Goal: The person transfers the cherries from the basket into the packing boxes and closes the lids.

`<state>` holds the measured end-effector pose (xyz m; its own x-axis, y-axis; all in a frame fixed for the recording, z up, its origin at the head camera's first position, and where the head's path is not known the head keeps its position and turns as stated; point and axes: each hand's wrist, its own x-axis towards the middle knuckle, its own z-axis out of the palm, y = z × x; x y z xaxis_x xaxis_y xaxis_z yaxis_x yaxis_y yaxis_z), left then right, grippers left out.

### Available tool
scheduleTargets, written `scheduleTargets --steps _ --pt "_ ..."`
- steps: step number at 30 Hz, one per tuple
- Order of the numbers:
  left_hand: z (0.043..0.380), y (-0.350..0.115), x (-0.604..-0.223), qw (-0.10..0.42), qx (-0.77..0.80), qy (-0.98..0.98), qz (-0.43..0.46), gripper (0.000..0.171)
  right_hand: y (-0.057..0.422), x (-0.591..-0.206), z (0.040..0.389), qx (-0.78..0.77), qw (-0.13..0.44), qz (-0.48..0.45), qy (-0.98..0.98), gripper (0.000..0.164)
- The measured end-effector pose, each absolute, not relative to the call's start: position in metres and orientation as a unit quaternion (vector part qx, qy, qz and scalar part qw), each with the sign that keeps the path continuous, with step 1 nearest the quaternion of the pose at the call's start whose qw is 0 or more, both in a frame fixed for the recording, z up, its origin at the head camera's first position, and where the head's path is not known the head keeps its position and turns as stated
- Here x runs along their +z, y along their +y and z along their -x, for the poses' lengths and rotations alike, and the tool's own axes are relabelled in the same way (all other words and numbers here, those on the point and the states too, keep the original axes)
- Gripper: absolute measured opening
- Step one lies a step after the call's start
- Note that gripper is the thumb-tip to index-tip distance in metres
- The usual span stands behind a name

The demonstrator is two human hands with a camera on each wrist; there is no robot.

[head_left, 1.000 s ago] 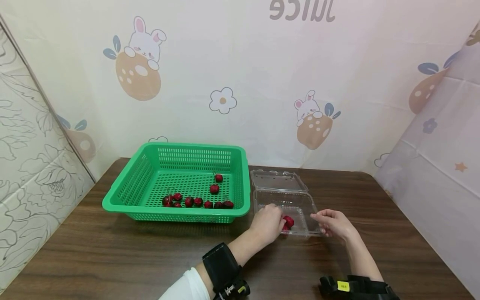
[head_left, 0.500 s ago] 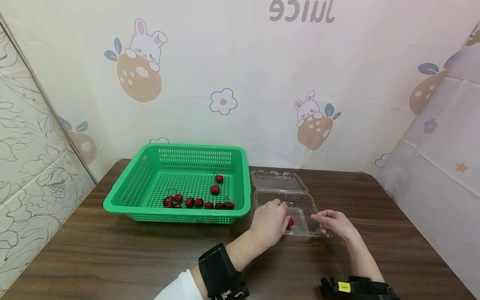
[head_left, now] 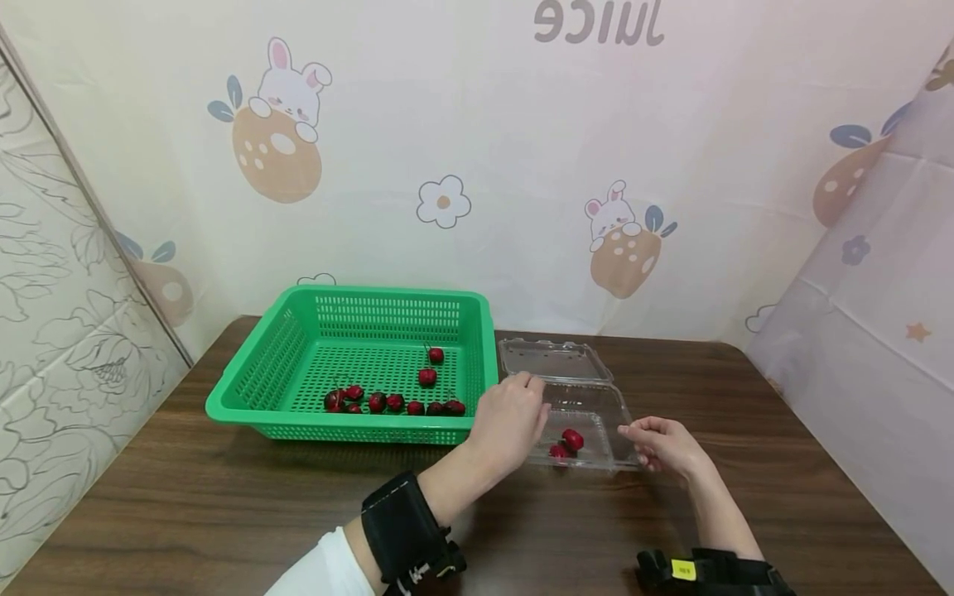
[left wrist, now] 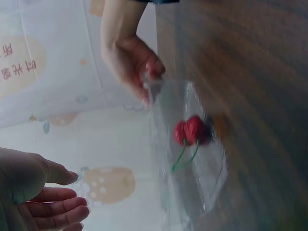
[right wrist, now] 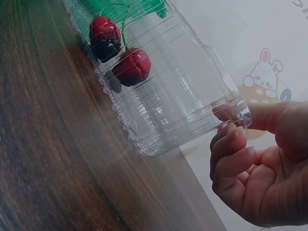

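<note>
A clear plastic clamshell box [head_left: 596, 414] stands on the table with its lid [head_left: 555, 362] folded back. Two red cherries [left wrist: 191, 131] with green stems lie inside it, near its front edge. My right hand [head_left: 667, 447] pinches the box's right rim between thumb and fingers, as the right wrist view [right wrist: 262, 163] also shows. Over the left side of the box hovers my left hand [head_left: 510, 420]. In the left wrist view its fingers [left wrist: 60, 211] are loosely bent and hold nothing. Part of the box's left side is hidden behind that hand.
A green perforated basket [head_left: 350, 420] stands left of the box. Several dark red cherries [head_left: 395, 402] lie in it, mostly along its front wall. The wooden table [head_left: 224, 513] meets a patterned curtain [head_left: 447, 124] behind.
My left hand has lifted off the cherries in the box and moved left towards the basket, uncovering both cherries. The right hand keeps its grip on the rim.
</note>
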<state>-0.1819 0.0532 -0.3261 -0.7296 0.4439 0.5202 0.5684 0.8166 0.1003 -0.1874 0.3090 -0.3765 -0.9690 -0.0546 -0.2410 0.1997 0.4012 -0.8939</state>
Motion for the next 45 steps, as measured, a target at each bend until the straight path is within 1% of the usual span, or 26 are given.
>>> scheduleTargets --steps 6,10,18,22,29,33,37,45 --pt "0.193 0.031 -0.321 0.27 -0.132 -0.921 0.249 0.017 0.309 -0.376 0.188 -0.543 0.118 -0.047 0.83 0.03" --pt "0.201 0.014 -0.319 0.277 -0.138 -0.922 0.233 0.017 0.309 -0.376 0.189 -0.543 0.116 -0.047 0.83 0.031" --pt "0.213 -0.021 -0.323 0.231 -0.199 -0.933 0.189 0.021 0.309 -0.376 0.189 -0.546 0.118 -0.045 0.828 0.03" --pt "0.217 -0.036 -0.325 0.219 -0.219 -0.936 0.167 0.02 0.308 -0.375 0.188 -0.543 0.114 -0.048 0.83 0.03" --pt "0.224 -0.055 -0.33 0.197 -0.189 -0.952 0.141 0.022 0.309 -0.375 0.188 -0.54 0.113 -0.049 0.833 0.032" --pt "0.229 -0.067 -0.332 0.195 -0.172 -0.956 0.133 0.025 0.309 -0.375 0.188 -0.541 0.113 -0.049 0.832 0.032" --pt "0.235 -0.082 -0.336 0.194 -0.143 -0.963 0.118 0.023 0.309 -0.376 0.188 -0.542 0.115 -0.05 0.831 0.032" --pt "0.242 -0.113 -0.342 0.151 -0.115 -0.978 0.087 0.026 0.309 -0.376 0.187 -0.54 0.112 -0.05 0.833 0.032"
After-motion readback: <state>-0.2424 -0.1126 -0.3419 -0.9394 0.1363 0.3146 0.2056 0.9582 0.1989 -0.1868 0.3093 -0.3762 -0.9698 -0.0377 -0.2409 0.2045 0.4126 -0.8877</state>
